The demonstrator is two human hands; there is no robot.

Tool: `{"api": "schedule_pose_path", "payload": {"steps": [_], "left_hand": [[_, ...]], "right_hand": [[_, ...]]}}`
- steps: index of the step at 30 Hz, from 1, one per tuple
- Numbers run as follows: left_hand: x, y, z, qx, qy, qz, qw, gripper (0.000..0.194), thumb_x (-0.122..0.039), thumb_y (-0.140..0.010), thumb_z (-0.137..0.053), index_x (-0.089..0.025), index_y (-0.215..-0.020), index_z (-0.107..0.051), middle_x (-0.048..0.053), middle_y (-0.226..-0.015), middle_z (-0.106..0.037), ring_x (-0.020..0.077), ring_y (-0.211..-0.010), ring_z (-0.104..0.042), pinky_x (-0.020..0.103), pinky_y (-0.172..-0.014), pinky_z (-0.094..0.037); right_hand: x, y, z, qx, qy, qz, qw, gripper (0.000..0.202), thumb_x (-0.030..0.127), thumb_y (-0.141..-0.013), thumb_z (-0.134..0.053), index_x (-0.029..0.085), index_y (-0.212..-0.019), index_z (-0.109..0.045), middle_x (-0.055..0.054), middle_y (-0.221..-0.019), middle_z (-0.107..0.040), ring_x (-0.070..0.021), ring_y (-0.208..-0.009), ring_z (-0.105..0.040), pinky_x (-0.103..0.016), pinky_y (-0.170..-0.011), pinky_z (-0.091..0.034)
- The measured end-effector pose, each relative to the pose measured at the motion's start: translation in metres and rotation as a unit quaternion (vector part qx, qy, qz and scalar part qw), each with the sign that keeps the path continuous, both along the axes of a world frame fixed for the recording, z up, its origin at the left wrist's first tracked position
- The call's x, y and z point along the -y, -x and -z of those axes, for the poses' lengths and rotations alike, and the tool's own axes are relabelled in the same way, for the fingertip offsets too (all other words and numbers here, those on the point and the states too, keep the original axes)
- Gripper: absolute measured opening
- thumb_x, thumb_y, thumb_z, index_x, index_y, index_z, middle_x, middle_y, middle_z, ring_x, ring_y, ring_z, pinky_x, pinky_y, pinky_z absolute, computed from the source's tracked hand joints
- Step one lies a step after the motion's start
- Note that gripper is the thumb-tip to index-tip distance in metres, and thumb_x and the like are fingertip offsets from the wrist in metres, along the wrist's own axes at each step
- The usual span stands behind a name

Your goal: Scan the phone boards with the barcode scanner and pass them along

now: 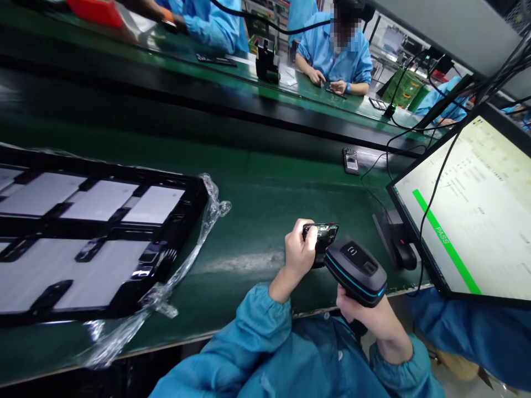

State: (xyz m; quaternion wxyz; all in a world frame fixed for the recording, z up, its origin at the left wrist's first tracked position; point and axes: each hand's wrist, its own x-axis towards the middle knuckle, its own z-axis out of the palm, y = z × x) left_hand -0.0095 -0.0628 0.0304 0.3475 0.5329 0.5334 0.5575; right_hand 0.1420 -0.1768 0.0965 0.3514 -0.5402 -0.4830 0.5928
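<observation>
Near the front edge of the green bench, my left hand (299,249) grips a small dark phone-like device (327,234) with its inner parts showing. Just right of it, my right hand (359,309) is wrapped round the handle of a black barcode scanner (355,270) with blue trim. The scanner's head points towards the device and partly covers it; the two look close, but whether they touch is unclear.
A black tray (193,190) of white rectangular pieces, edged with clear plastic film (194,257), lies left. Another device (350,161) lies farther back. At right stand a monitor (468,221) showing PASS, a mouse (404,254) and hanging cables. People in blue work across the bench.
</observation>
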Motion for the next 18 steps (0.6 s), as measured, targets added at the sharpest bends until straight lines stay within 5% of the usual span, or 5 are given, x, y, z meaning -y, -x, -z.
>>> {"api": "schedule_pose_path", "payload": {"steps": [18], "left_hand": [[-0.001, -0.004, -0.003, -0.042, -0.039, 0.001, 0.998, 0.016, -0.033, -0.086, -0.05, -0.021, -0.081, -0.058, -0.001, -0.065, -0.058, 0.0138, -0.059, -0.054, 0.024, -0.059, -0.042]], "right_hand": [[0.014, -0.026, 0.006, -0.137, 0.011, 0.005, 0.991, 0.032, 0.045, -0.086, -0.074, 0.017, -0.087, -0.058, 0.005, -0.056, -0.051, -0.0094, -0.044, -0.045, -0.026, -0.048, -0.039]]}}
